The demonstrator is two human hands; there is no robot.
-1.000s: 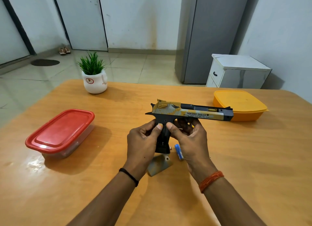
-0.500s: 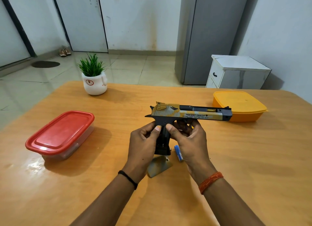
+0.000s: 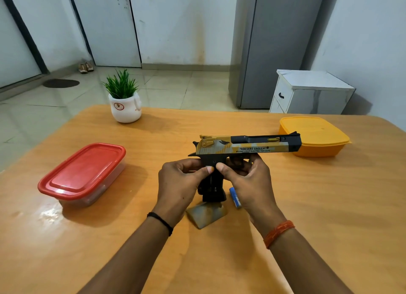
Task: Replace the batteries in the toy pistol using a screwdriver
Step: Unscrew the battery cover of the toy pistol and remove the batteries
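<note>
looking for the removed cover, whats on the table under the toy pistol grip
Below the toy pistol, a camouflage-patterned cover piece lies on the table, a blue battery beside it. The right hand hides part of the battery.

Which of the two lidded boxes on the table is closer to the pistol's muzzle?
The yellow box, at the table's far right. The toy pistol points its muzzle right at it, while the red-lidded box sits off to the left, behind the pistol's rear end.
</note>
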